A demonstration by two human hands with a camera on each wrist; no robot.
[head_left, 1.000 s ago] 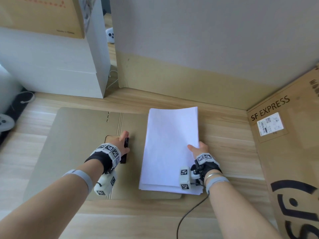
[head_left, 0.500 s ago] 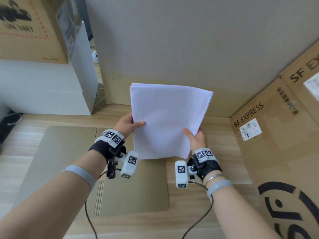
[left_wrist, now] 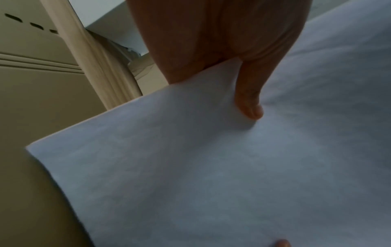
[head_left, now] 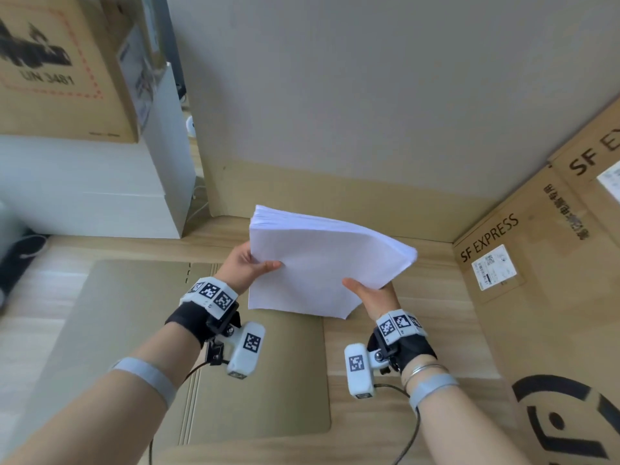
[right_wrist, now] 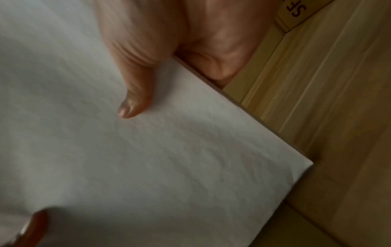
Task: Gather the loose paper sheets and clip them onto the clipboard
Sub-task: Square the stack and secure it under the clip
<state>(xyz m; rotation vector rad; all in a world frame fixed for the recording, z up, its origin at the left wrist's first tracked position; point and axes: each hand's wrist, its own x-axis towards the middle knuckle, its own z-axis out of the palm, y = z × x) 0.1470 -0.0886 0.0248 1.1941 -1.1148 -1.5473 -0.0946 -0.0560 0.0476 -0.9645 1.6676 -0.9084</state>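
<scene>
A thick stack of white paper sheets is held up in the air above the floor, tilted, with its far right corner drooping. My left hand grips its left edge, thumb on the top sheet and fingers underneath. My right hand grips the near right edge the same way, its thumb pressed on the paper. I cannot make out the clipboard in any view; my left wrist and the paper cover where it lay.
A flat cardboard sheet lies on the wooden floor under my hands. An SF EXPRESS box leans at the right. A cardboard box sits on a white box at the left. An upright panel stands behind.
The stack lay on the cardboard a second ago, with my left hand on a black clip. Both hands took it and lifted it; it now tilts flatter than half a second ago.
</scene>
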